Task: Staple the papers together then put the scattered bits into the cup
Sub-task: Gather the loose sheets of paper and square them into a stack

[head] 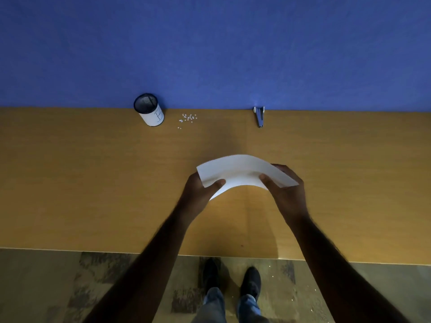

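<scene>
— Surface and room?
— Wood-grain tan desk, butted against a blue fabric partition wall. Below the near edge, patterned carpet floor, with dark shoes and blue jeans showing

— Papers?
— Thin stack of white paper sheets, lifted above the middle of the desk and bowed upward. Gripped at either end: left hand with thumb on top and fingers curled beneath, right hand pinching the right edge the same way

— Rest of the task's things?
— Along the far edge by the wall. Black mesh cylindrical cup with a white paper label on the left, upright. Just right of it, scattered small white paper bits lying on the desk. Well apart to the right, small blue-grey stapler, untouched
</scene>
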Action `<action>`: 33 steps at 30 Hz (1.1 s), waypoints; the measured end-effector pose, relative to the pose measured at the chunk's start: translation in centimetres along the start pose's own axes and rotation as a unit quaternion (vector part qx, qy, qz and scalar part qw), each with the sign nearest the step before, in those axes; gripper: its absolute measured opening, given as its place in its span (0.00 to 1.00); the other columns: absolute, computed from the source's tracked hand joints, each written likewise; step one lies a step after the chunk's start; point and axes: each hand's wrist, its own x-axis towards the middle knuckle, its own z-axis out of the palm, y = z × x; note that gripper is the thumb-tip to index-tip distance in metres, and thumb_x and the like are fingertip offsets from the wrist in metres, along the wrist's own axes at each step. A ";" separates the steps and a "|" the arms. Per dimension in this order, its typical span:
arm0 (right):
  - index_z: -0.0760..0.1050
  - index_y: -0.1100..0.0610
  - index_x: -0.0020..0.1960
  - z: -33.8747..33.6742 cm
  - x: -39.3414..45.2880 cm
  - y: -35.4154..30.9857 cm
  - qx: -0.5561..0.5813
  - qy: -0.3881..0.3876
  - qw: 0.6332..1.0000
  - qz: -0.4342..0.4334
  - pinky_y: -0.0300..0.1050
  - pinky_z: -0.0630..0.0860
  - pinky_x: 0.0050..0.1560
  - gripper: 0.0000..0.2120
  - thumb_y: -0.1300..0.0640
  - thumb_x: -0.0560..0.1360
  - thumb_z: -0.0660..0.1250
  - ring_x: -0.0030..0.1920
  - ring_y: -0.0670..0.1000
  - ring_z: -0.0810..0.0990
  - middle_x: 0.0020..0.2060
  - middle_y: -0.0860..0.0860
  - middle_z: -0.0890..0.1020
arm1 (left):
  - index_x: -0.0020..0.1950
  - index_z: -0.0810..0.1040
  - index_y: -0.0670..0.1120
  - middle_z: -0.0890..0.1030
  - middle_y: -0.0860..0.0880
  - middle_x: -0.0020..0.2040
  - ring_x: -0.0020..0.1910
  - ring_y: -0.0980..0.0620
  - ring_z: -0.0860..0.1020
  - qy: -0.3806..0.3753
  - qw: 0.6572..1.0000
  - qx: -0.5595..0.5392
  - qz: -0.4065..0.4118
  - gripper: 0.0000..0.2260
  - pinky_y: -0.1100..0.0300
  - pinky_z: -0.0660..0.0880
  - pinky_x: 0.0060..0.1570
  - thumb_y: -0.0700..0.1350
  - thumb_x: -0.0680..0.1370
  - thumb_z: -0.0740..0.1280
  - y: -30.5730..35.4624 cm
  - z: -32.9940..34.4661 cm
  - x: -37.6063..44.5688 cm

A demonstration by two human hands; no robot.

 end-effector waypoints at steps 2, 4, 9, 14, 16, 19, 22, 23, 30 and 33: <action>0.83 0.46 0.54 0.1 -0.3 -0.1 0.000 -0.010 1.000 -0.001 0.42 0.82 0.52 0.12 0.59 0.75 0.77 0.53 0.45 0.84 0.50 0.42 0.86 | 0.64 0.84 0.55 0.89 0.57 0.59 0.61 0.57 0.86 -0.001 1.000 -0.011 0.000 0.15 0.61 0.81 0.61 0.44 0.79 0.79 0.1 0.1 -0.2; 0.83 0.46 0.53 0.2 -0.5 -0.2 0.001 -0.013 1.000 0.008 0.41 0.82 0.51 0.11 0.58 0.75 0.77 0.51 0.44 0.85 0.48 0.42 0.86 | 0.62 0.84 0.56 0.89 0.57 0.59 0.60 0.59 0.86 -0.002 1.000 -0.025 -0.002 0.14 0.64 0.81 0.60 0.43 0.79 0.79 0.3 0.3 -0.5; 0.84 0.48 0.55 0.2 -0.7 -0.2 0.032 -0.015 0.999 0.018 0.44 0.83 0.53 0.11 0.59 0.75 0.77 0.53 0.47 0.87 0.50 0.46 0.88 | 0.58 0.83 0.57 0.88 0.62 0.54 0.56 0.63 0.86 0.015 0.999 -0.033 0.001 0.12 0.72 0.79 0.54 0.42 0.80 0.77 0.6 0.5 -0.9; 0.83 0.44 0.52 0.5 -1.0 0.1 0.027 -0.012 0.999 0.020 0.46 0.83 0.52 0.13 0.61 0.75 0.77 0.51 0.47 0.86 0.48 0.45 0.88 | 0.56 0.83 0.60 0.88 0.61 0.55 0.57 0.64 0.85 0.002 1.000 -0.020 -0.024 0.12 0.71 0.79 0.55 0.44 0.80 0.77 0.3 0.4 -1.0; 0.83 0.45 0.52 0.4 -1.0 0.1 0.034 -0.013 0.999 0.026 0.45 0.83 0.51 0.12 0.61 0.75 0.77 0.51 0.47 0.87 0.48 0.46 0.88 | 0.57 0.82 0.61 0.88 0.60 0.56 0.57 0.64 0.85 -0.002 1.000 -0.016 -0.025 0.11 0.72 0.79 0.54 0.45 0.81 0.77 0.3 0.5 -1.1; 0.83 0.46 0.52 0.5 -1.1 0.2 0.023 -0.013 0.999 0.026 0.42 0.83 0.50 0.11 0.59 0.74 0.77 0.50 0.47 0.86 0.48 0.46 0.88 | 0.57 0.83 0.60 0.88 0.60 0.56 0.56 0.64 0.85 -0.006 1.000 -0.019 -0.019 0.11 0.72 0.79 0.54 0.45 0.81 0.77 0.3 0.6 -1.2; 0.83 0.46 0.52 0.5 -1.2 0.4 0.012 -0.011 0.999 0.029 0.40 0.82 0.49 0.10 0.58 0.75 0.77 0.50 0.46 0.86 0.47 0.45 0.88 | 0.58 0.84 0.59 0.89 0.60 0.56 0.56 0.64 0.85 -0.006 1.000 -0.021 -0.018 0.09 0.71 0.79 0.54 0.46 0.81 0.77 0.3 0.8 -1.2; 0.82 0.45 0.51 0.5 -1.2 0.5 0.015 -0.011 0.999 0.034 0.38 0.82 0.48 0.10 0.58 0.75 0.77 0.50 0.44 0.86 0.47 0.43 0.88 | 0.58 0.84 0.59 0.89 0.59 0.55 0.56 0.64 0.85 -0.005 1.000 -0.021 -0.018 0.09 0.72 0.79 0.53 0.46 0.81 0.77 0.2 0.8 -1.3; 0.80 0.42 0.52 0.4 -1.4 1.2 0.013 -0.014 0.998 0.056 0.31 0.80 0.46 0.14 0.59 0.75 0.77 0.48 0.37 0.85 0.45 0.38 0.86 | 0.69 0.82 0.53 0.87 0.55 0.62 0.62 0.59 0.84 -0.007 1.000 -0.013 -0.014 0.15 0.68 0.79 0.59 0.46 0.82 0.75 -0.8 1.1 -0.9; 0.79 0.42 0.54 0.5 -1.4 1.7 0.012 -0.016 0.998 0.064 0.33 0.81 0.47 0.15 0.58 0.75 0.77 0.49 0.38 0.85 0.48 0.40 0.86 | 0.67 0.82 0.54 0.87 0.56 0.61 0.61 0.62 0.84 -0.010 1.000 -0.010 -0.021 0.13 0.68 0.79 0.59 0.46 0.83 0.74 -1.1 1.0 -0.8</action>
